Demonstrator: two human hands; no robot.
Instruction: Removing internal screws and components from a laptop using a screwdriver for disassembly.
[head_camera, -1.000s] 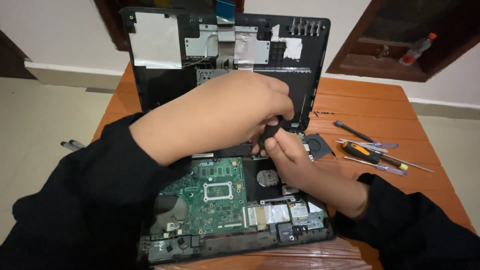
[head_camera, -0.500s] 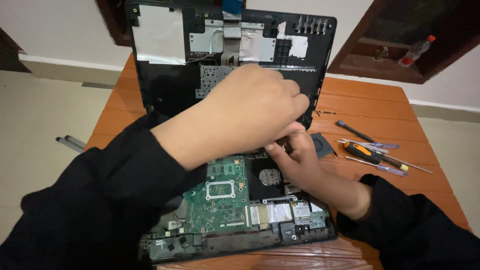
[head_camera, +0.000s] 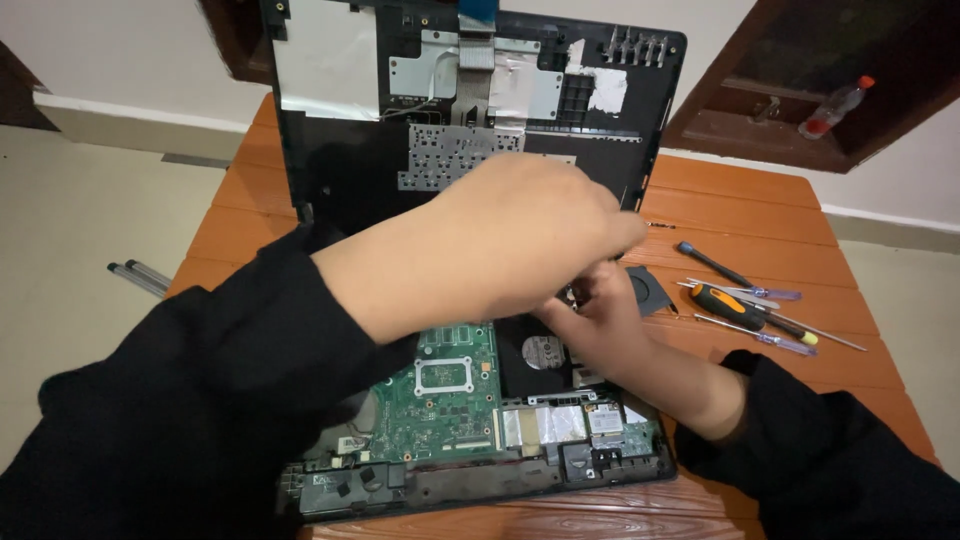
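An opened black laptop base (head_camera: 480, 480) lies on the wooden table (head_camera: 760, 210), with its green circuit board (head_camera: 445, 385) and round-labelled hard drive (head_camera: 540, 355) exposed. The removed cover (head_camera: 470, 120) stands tilted up behind it, its silver-foiled underside facing me. My left hand (head_camera: 500, 240) reaches across to the right above the board, fingers bent down and close together. Just below its fingertips my right hand (head_camera: 600, 310) is curled beside the black fan (head_camera: 652, 290). The left hand covers whatever the fingertips touch.
Several screwdrivers, one with an orange and black handle (head_camera: 725, 303), lie on the table right of the laptop. A plastic bottle with a red cap (head_camera: 835, 108) lies on a dark wooden shelf at the back right. Two thin rods (head_camera: 135, 275) rest on the floor at the left.
My left hand has shifted right and slightly up over the laptop. My right hand stays by the fan. The view has tilted so the upright cover shows more.
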